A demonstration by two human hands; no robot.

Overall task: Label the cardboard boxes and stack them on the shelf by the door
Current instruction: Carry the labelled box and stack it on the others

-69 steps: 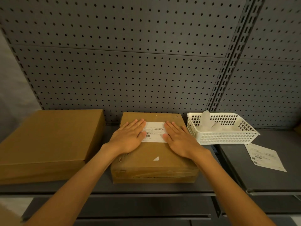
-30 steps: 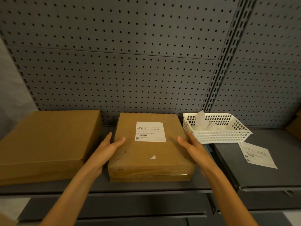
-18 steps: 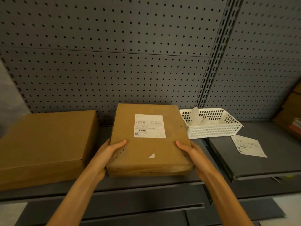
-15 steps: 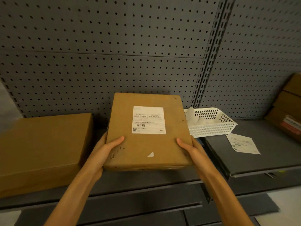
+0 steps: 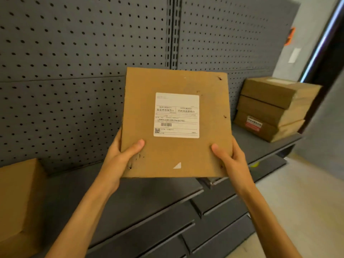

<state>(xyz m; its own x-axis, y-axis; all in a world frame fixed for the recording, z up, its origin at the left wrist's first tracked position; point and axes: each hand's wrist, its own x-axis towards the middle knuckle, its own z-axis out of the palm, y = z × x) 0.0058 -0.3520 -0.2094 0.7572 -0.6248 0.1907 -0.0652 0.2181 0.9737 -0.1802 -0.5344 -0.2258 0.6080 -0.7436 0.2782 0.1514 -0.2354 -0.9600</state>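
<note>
While both hands, left [image 5: 119, 155] and right [image 5: 230, 157], grip the labelled box [image 5: 176, 155], stacked boxes [image 5: 275, 108] sit right on the shelf [image 5: 260, 146].

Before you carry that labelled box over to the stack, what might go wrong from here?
1. The box is held only at its lower corners by the left hand and right hand; tilted up as it is, it may slip out of that grip.
2. The stack of boxes already stands three high with uneven edges, so a fourth could sit crooked or slide.
</note>
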